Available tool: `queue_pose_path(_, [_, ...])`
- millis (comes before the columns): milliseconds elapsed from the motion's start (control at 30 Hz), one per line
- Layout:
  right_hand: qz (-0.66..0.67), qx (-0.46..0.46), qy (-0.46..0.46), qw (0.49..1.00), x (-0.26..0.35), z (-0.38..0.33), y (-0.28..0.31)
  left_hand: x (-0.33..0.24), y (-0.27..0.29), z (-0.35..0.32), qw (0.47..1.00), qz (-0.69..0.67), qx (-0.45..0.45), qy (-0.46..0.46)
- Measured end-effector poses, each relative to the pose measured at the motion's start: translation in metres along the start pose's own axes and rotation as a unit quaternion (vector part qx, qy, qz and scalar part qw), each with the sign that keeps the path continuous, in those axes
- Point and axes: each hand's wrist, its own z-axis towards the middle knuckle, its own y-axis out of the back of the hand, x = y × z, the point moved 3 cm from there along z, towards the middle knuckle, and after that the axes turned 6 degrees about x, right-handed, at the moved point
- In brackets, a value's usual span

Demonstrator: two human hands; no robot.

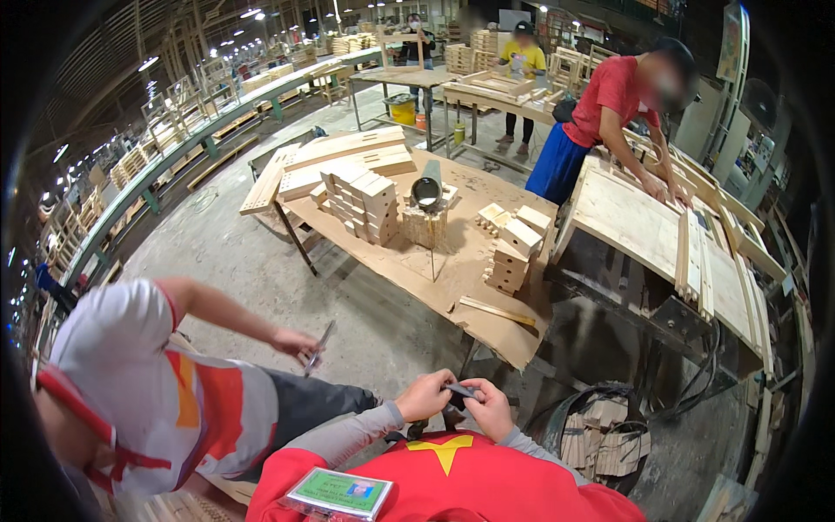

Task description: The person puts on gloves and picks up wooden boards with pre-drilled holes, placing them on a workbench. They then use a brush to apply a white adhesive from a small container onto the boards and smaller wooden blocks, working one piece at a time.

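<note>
Close in front of my red shirt, my left hand (424, 397) and my right hand (490, 411) are nearly together. Both pinch a small dark flat piece (460, 391) between their fingertips; its kind is too small to make out. Beyond them stands a brown-topped worktable (383, 252). Stacked wooden blocks with drilled holes (361, 204) rest on its left half. A smaller group of blocks (513, 252) stands near the right edge, with a thin wooden strip (497, 311) lying in front. Between the stacks a dark round container (426, 192) sits on a wooden block.
At my left a person in a white and red shirt (139, 365) holds a thin dark tool (320, 346). Another in red (609, 96) works at a wood-topped bench (626, 217). A dark bin of wood offcuts (606, 435) stands at lower right. Long boards (348, 161) overhang the table's far left.
</note>
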Motion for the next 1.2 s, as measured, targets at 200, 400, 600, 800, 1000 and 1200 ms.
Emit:
queue_pose_path(200, [-0.171, -0.028, 0.059, 0.983, 0.027, -0.007, -0.005, 0.0, 0.004, 0.007, 0.906, -0.398, -0.018, 0.144])
queue_pose_path(400, [-0.214, -0.105, 0.1, 0.966, 0.03, 0.007, 0.025, -0.001, 0.007, 0.008, 0.966, -0.251, -0.005, 0.054])
queue_pose_path(600, [-0.232, -0.099, 0.071, 0.965, 0.045, 0.01, 0.027, -0.027, 0.015, 0.013, 0.994, 0.086, -0.042, -0.058])
queue_pose_path(800, [0.122, 0.004, 0.062, 0.991, 0.078, -0.001, -0.006, -0.026, 0.025, 0.027, 0.98, 0.113, -0.16, -0.041])
queue_pose_path(1000, [0.354, 0.042, -0.009, 0.934, 0.047, 0.023, -0.004, -0.039, 0.002, 0.028, 0.955, 0.23, -0.172, -0.079])
queue_pose_path(1200, [0.528, 0.013, -0.145, 0.837, -0.004, 0.041, -0.001, -0.059, -0.014, 0.022, 0.895, 0.307, -0.183, -0.267])
